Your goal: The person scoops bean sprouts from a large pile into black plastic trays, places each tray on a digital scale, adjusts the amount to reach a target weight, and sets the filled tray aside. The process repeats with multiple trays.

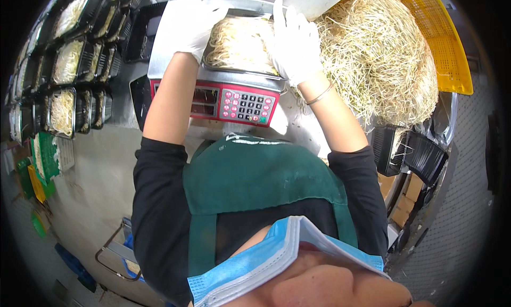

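Note:
A black plastic tray (pixel 247 72) filled with bean sprouts (pixel 245 43) rests on the metal pan of a red electronic scale (pixel 249 105). At its left side is my left hand (pixel 199 25) in a white glove, washed out by glare, so its grip on the rim is unclear. My right hand (pixel 295 43), gloved too, lies along the tray's right edge with fingers stretched out and apart. Just right of that hand rises a large heap of loose bean sprouts (pixel 383 55). The scale's keypad faces me, and my left forearm covers part of its display.
Stacked black trays of sprouts (pixel 66 61) line the left side. A yellow perforated crate (pixel 451 47) stands behind the heap. Black trays (pixel 425 157) sit at the right table edge. Another black tray (pixel 145 31) is left of the scale, and a green crate (pixel 48 157) stands lower left.

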{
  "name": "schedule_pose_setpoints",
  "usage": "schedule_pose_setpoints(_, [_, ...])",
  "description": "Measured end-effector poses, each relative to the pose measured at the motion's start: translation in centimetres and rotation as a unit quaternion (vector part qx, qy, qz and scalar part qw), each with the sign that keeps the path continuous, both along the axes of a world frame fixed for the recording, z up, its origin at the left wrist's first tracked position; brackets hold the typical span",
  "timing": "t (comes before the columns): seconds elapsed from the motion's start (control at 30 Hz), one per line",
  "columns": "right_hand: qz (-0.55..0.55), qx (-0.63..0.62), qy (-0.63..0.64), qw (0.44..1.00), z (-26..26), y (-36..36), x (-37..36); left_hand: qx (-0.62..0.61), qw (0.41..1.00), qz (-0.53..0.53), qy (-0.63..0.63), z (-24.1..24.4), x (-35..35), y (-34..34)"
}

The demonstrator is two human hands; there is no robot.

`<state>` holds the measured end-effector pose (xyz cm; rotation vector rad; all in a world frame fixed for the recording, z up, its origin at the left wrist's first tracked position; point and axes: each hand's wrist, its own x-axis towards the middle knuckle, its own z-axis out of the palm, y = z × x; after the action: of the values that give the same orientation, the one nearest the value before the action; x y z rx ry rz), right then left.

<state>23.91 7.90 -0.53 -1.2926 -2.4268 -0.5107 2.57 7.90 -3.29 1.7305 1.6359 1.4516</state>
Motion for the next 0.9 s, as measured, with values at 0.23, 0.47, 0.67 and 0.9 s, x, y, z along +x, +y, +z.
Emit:
schedule_pose_setpoints(0.23, [0.023,0.021,0.014,0.999,-0.6,0.2,0.2,-0.405,0.894,-0.119,-0.150,4.2,-1.2,-8.1])
schedule_pose_setpoints(0.47, [0.008,-0.240,-0.080,0.968,3.0,1.9,-1.0,-0.249,0.863,-0.061,-0.436,0.1,0.5,-8.5])
schedule_pose_setpoints(0.67, [0.052,-0.488,0.243,0.837,4.5,-1.6,5.2,-0.244,0.898,0.013,-0.367,0.5,-5.9,-10.6])
schedule_pose_setpoints(0.9, [-0.015,-0.540,0.465,0.702,-0.5,-7.4,10.9,-0.261,0.907,-0.122,-0.308,-0.9,2.6,-13.5])
